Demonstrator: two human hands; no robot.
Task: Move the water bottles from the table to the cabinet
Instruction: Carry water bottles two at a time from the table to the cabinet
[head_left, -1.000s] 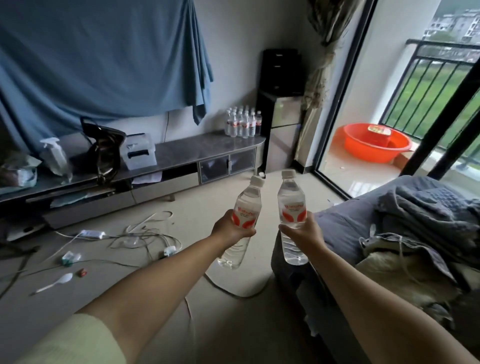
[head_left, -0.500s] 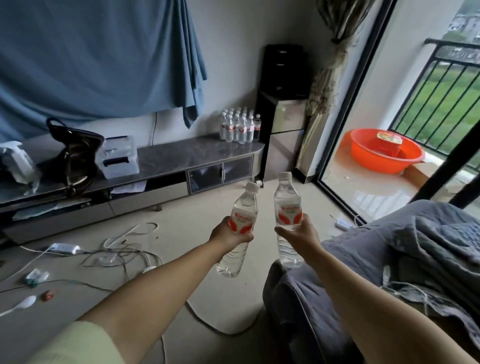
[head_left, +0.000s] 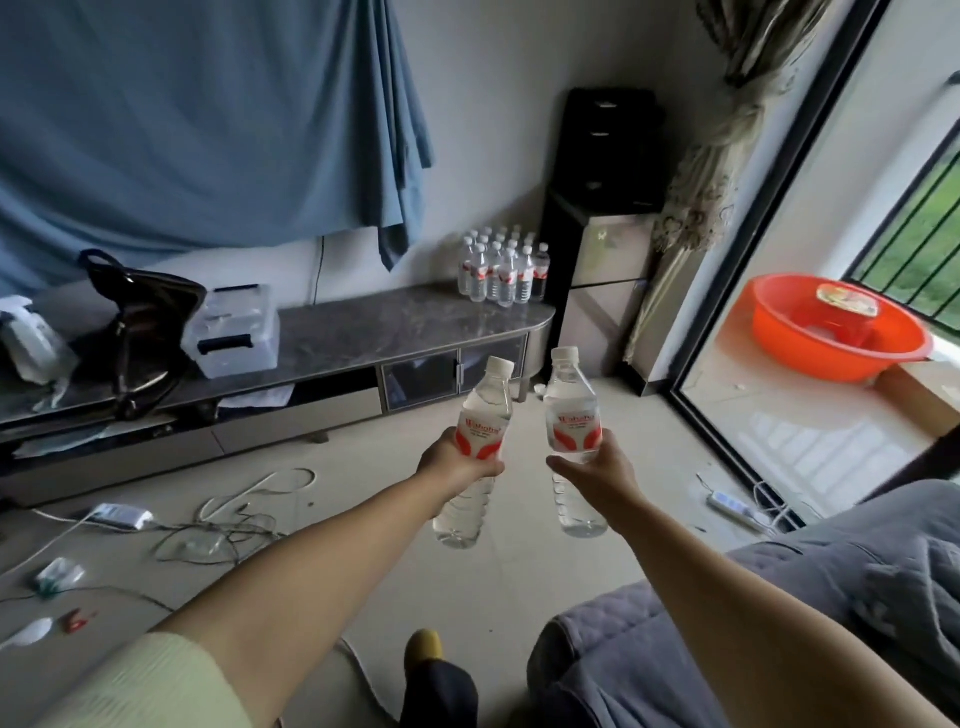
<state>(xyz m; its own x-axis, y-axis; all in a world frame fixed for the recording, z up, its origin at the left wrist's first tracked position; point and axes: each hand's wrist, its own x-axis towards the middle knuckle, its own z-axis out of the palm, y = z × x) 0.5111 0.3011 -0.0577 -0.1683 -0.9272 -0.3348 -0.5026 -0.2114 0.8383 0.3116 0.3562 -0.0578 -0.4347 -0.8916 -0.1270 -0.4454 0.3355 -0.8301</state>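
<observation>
My left hand (head_left: 457, 460) grips a clear water bottle (head_left: 480, 415) with a red and white label, tilted a little to the right. My right hand (head_left: 597, 470) grips a second such bottle (head_left: 571, 410), held upright. Both are held out at arm's length over the floor. Ahead stands a long low cabinet (head_left: 405, 327) with a dark marbled top. On its right end stands a cluster of several more water bottles (head_left: 501, 265).
A black bag (head_left: 140, 317) and a clear plastic box (head_left: 234, 332) sit on the cabinet. Cables (head_left: 223, 525) and a power strip (head_left: 732, 506) lie on the floor. A grey sofa (head_left: 779, 623) is at lower right, a fridge (head_left: 602, 291) beside the cabinet, an orange basin (head_left: 836, 327) on the balcony.
I have walked closer to the cabinet, which now looks larger. The sofa has slid down and to the right. Both hands keep holding their bottles out in front.
</observation>
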